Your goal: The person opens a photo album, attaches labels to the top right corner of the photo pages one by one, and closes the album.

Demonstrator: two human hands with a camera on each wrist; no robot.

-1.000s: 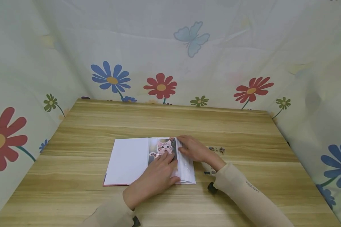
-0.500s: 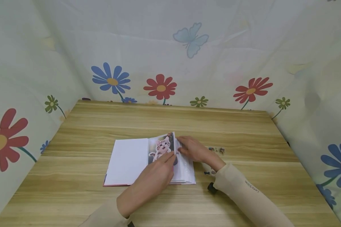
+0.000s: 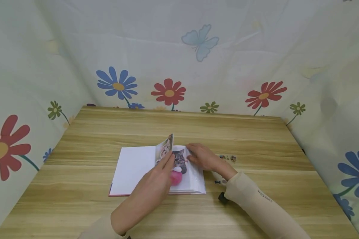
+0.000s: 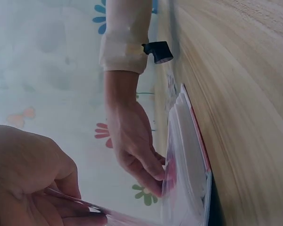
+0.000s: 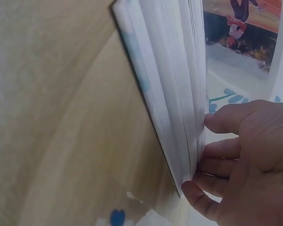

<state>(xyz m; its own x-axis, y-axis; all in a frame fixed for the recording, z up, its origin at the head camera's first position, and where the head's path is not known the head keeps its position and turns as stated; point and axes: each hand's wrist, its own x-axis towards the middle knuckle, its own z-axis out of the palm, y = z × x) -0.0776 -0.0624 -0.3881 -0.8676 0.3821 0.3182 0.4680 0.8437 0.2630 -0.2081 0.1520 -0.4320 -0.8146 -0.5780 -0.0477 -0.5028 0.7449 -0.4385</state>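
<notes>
Head view: the photo album (image 3: 201,184) lies open on the wooden table (image 3: 167,219), around the middle from left to right. Its blank inside cover (image 3: 131,169) faces up on the left; the pages occupy the right. Left hand (image 3: 152,186): fingers close together, pinching a raised page (image 3: 172,141) that bears a kitten picture (image 3: 164,151). The page stands tilted up from the binding, exposing a grey cat picture (image 3: 179,160) with a pink ball (image 3: 176,178) on its near side. Right hand (image 3: 204,157): fingers loose, resting at the far right of the album; it appears posted there to steady the lower pages (image 3: 194,181) while the top one is up. A sheet of small prints (image 3: 233,158) lies to the right, partly under the right forearm (image 3: 257,202), apparently placed there to leave the album room.

Left wrist view: the raised page runs between the left hand's fingers, a light hold, presumably because clear film creases easily. On the far side, the right hand's fingertips touch the top of the pages.

Right wrist view: the right hand's fingers, gently bent, rest against the page stack (image 5: 179,94). I find nothing clasped in them. A picture of a figure (image 5: 240,42) shows beyond, too blurred to read further.
</notes>
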